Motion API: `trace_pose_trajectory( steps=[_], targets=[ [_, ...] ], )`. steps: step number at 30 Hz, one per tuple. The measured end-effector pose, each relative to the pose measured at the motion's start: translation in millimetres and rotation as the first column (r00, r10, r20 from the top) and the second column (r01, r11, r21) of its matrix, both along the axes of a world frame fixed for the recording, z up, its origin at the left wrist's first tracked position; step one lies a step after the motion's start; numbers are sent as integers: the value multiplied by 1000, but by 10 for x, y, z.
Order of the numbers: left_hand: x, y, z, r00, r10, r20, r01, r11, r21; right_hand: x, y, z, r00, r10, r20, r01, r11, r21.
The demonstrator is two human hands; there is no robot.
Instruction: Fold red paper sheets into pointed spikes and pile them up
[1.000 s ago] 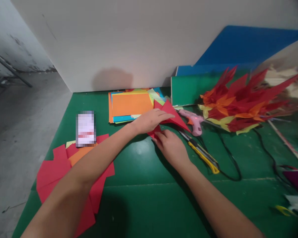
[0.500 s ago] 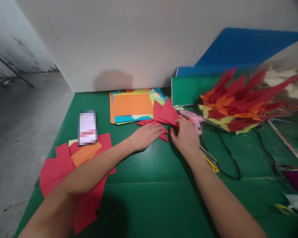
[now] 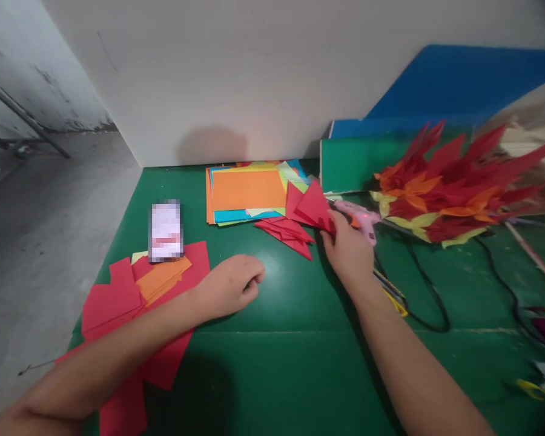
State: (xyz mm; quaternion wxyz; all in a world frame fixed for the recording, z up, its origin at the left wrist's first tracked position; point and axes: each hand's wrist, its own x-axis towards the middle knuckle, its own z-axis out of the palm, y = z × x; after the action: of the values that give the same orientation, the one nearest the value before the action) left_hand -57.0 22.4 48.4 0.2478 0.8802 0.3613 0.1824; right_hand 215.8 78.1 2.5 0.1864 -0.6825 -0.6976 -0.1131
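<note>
My left hand [image 3: 234,281] hovers over or rests on the green tabletop with its fingers curled in, and nothing shows in it. Just beyond it lies a small pile of folded red paper pieces [image 3: 287,233], narrow and pointed. My right hand [image 3: 350,248] pinches the lower right corner of a red paper piece [image 3: 314,204], which overlaps another red piece. A pink glue gun [image 3: 356,215] lies right behind that hand. Beside the right wrist are a yellow-handled cutter [image 3: 395,300] and a black cord [image 3: 436,318].
Coloured paper sheets [image 3: 249,191] are stacked at the back. Red paper sheets [image 3: 113,297], orange strips [image 3: 163,280] and a phone [image 3: 166,232] lie left. A flame-like red, orange and yellow paper piece [image 3: 449,194] stands right. A white board [image 3: 236,79] closes off the back.
My left hand has lifted off the folded red pieces and drawn back toward me and leftward, its fingers curling. My right hand stays at the red paper. The view has shifted slightly.
</note>
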Motion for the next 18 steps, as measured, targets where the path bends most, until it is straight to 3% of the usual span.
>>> trace_pose_trajectory(
  steps=[3, 6, 10, 12, 15, 18],
  targets=[
    [-62, -42, -39, 977, 161, 138, -138, 977, -161, 11, -4, -12, 998, -56, -3, 56, 998, 1],
    [-100, -33, -113, 895, 334, 297, -221, 908, -355, -16, -39, 31, 995, -56, -77, 64, 992, 106],
    [-110, 3, -200, 757, 480, 442, -234, 832, -503, -129, -119, 100, 956, 96, -277, 13, 931, 365],
    [-102, 9, -225, 710, 517, 479, -207, 802, -561, -216, -168, 98, 916, 169, -363, 6, 900, 435],
    [-88, 1, -237, 655, 557, 510, -167, 765, -622, -366, -250, 67, 797, 231, -558, 60, 889, 454],
    [-89, -6, -232, 638, 570, 518, -156, 754, -638, -505, -333, 74, 724, 276, -632, -41, 932, 360]
  ],
)
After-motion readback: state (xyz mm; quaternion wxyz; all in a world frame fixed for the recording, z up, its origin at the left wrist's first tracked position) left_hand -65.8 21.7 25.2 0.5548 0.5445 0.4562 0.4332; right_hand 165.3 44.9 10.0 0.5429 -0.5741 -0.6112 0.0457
